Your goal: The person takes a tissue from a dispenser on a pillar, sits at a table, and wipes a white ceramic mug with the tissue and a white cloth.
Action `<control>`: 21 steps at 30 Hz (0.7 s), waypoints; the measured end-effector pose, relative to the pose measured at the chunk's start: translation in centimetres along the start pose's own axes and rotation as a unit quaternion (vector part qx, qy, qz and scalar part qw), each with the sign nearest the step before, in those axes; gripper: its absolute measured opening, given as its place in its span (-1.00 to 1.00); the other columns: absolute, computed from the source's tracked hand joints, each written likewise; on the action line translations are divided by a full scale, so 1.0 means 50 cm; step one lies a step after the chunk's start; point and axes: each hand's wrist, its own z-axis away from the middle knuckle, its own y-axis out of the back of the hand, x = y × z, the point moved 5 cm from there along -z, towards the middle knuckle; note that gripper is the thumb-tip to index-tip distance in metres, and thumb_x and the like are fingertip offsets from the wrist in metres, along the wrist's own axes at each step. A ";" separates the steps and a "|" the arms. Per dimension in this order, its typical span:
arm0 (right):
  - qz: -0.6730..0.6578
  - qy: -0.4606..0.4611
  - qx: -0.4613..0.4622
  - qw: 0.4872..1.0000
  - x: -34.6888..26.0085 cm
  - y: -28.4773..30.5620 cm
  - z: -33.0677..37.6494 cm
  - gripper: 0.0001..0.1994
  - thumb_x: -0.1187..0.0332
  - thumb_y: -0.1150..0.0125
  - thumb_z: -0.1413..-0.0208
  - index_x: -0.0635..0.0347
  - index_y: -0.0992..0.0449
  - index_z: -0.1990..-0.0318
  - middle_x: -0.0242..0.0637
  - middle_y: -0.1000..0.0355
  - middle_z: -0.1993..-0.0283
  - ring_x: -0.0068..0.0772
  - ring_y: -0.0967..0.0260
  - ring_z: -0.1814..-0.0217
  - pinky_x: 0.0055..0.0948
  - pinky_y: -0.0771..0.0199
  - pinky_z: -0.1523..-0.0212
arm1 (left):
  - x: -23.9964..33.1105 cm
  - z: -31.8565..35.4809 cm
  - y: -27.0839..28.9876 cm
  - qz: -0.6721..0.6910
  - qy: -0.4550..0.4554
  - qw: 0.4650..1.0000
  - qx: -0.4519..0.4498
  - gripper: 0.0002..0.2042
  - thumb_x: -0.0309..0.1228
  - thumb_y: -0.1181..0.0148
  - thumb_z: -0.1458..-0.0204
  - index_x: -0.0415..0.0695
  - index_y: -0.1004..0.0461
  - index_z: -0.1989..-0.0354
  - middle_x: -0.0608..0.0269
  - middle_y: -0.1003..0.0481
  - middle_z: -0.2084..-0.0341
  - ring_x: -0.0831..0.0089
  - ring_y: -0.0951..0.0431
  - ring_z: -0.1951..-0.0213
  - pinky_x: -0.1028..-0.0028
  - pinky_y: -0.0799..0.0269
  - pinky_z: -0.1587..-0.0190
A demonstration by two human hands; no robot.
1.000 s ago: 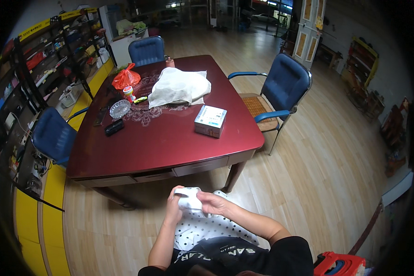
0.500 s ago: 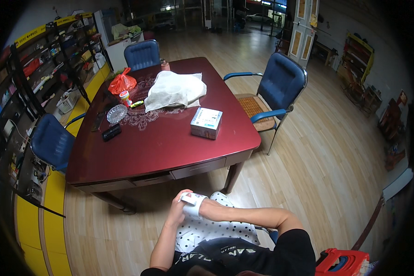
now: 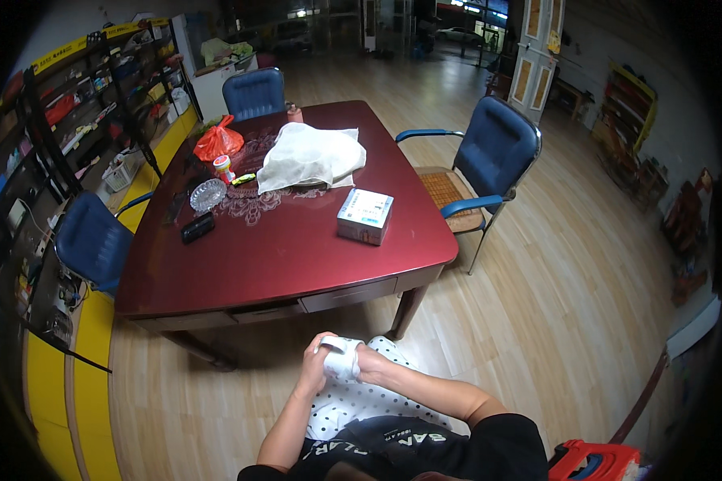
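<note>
A small white bundle of cloth [image 3: 341,357] sits between both hands, low in the head view, over my lap, which is covered by white fabric with dark dots [image 3: 353,401]. My left hand [image 3: 314,367] wraps its left side with the fingers curled over the top. My right hand [image 3: 371,362] presses against its right side. Both hands are just in front of the near edge of a dark red table [image 3: 281,256].
On the table lie a white box [image 3: 365,216], a pale cloth heap [image 3: 309,156], a glass ashtray [image 3: 208,194], a black device [image 3: 197,228] and a red bag [image 3: 218,141]. Blue chairs [image 3: 489,156] stand around it. Shelves [image 3: 64,120] line the left wall. A red object [image 3: 594,462] lies on the floor at my lower right.
The white cloth has been gathered into a tighter bundle between my hands. The view has shifted slightly, with the table sitting a little higher in the frame.
</note>
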 end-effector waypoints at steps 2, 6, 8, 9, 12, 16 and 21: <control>-0.093 0.000 -0.004 0.996 -0.005 -0.005 -0.004 -0.70 0.55 -0.05 0.02 0.16 -0.32 0.08 -0.29 -0.36 0.18 -0.45 -0.37 0.17 -0.48 -0.44 0.21 | 0.007 -0.002 -0.003 0.020 -0.006 1.000 -0.009 -0.84 -0.42 0.08 -0.01 -0.17 -0.36 0.25 0.32 -0.38 0.38 0.57 -0.39 0.31 0.60 -0.30 0.26; 0.050 0.028 -0.041 0.997 0.000 -0.034 0.027 -0.63 0.55 -0.06 0.03 0.15 -0.26 0.02 -0.32 -0.31 0.10 -0.46 -0.34 0.11 -0.50 -0.40 0.14 | 0.022 -0.006 -0.001 0.020 -0.018 0.999 -0.019 -0.82 -0.35 0.02 -0.01 -0.16 -0.36 0.27 0.34 -0.38 0.41 0.61 -0.38 0.35 0.64 -0.28 0.28; 0.326 0.124 -0.080 0.934 -0.008 -0.026 0.026 -0.63 0.51 -0.05 0.01 0.19 -0.23 0.00 -0.29 -0.25 0.04 -0.37 -0.27 0.02 -0.43 -0.34 0.08 | 0.042 -0.001 -0.012 -0.001 -0.019 0.999 -0.041 -0.82 -0.34 -0.01 0.00 -0.16 -0.36 0.28 0.35 -0.38 0.43 0.61 -0.38 0.36 0.64 -0.27 0.29; 0.456 0.159 -0.088 0.871 -0.013 -0.022 0.025 -0.63 0.50 -0.04 0.00 0.21 -0.22 -0.01 -0.27 -0.24 0.04 -0.35 -0.26 0.02 -0.41 -0.32 0.08 | 0.038 -0.007 -0.008 -0.023 -0.015 0.999 -0.041 -0.84 -0.37 -0.02 0.02 -0.16 -0.37 0.30 0.37 -0.37 0.45 0.63 -0.37 0.36 0.64 -0.27 0.30; 0.730 0.277 -0.134 0.610 -0.020 -0.027 0.032 -0.66 0.46 -0.04 0.03 0.26 -0.26 0.05 -0.11 -0.21 0.03 -0.18 -0.20 -0.02 -0.32 -0.29 0.09 | 0.003 -0.014 0.008 -0.080 -0.016 0.996 -0.043 -0.85 -0.38 -0.02 0.04 -0.14 -0.37 0.31 0.35 -0.38 0.45 0.63 -0.38 0.36 0.64 -0.27 0.33; 0.845 0.276 -0.162 0.429 -0.022 -0.023 0.054 -0.69 0.45 -0.05 0.15 0.25 -0.32 0.16 -0.14 -0.23 0.09 -0.16 -0.18 0.02 -0.31 -0.30 0.13 | -0.061 -0.010 0.037 0.068 0.112 0.991 -0.009 -0.78 -0.27 0.06 -0.02 -0.14 -0.37 0.27 0.31 -0.41 0.40 0.51 -0.43 0.33 0.56 -0.32 0.30; 0.850 0.369 -0.157 0.342 -0.047 -0.081 0.083 -0.73 0.45 -0.04 0.24 0.19 -0.35 0.26 -0.25 -0.24 0.18 -0.26 -0.19 0.14 -0.38 -0.32 0.23 | -0.068 0.013 0.038 0.209 0.223 0.952 -0.024 -0.64 -0.12 0.19 -0.08 -0.16 -0.34 0.19 0.20 -0.43 0.29 0.34 -0.45 0.25 0.34 -0.35 0.18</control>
